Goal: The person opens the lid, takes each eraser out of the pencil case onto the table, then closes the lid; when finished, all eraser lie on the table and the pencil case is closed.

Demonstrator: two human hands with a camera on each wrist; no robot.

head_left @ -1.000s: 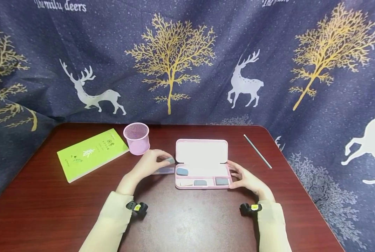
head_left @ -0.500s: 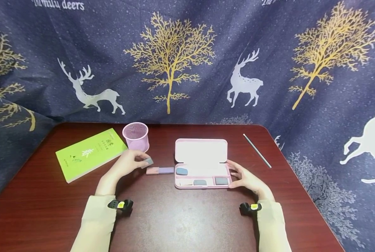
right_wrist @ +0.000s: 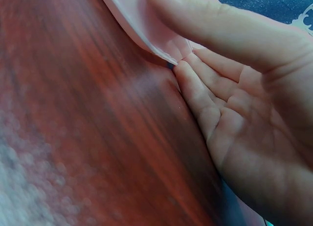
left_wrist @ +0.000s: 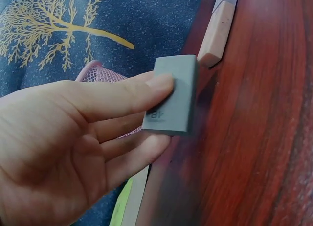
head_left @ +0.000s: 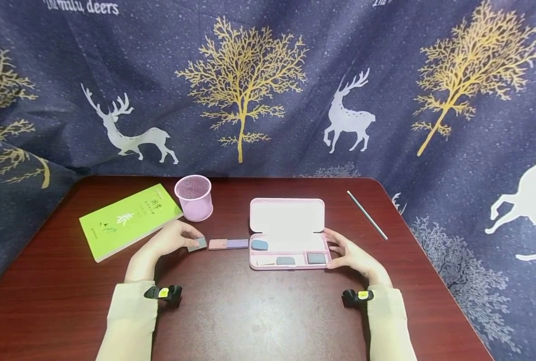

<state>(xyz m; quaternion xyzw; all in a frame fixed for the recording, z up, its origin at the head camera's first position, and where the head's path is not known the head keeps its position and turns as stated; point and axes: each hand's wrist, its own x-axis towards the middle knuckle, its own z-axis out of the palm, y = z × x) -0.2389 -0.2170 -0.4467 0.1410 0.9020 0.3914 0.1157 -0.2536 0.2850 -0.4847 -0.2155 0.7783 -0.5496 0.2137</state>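
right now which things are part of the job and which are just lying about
Likely the job:
gray block, held by left hand
case, touched by right hand
blocks inside
pink block
purple block

Apparently lying about:
book
cup
pencil

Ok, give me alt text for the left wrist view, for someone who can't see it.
A left hand pinches a gray-green block, with a red wooden table at right. A peach-and-lavender bar lies on it near the top; behind the hand show parts of a pink mesh cup, a green book and dark blue cloth with a gold tree.
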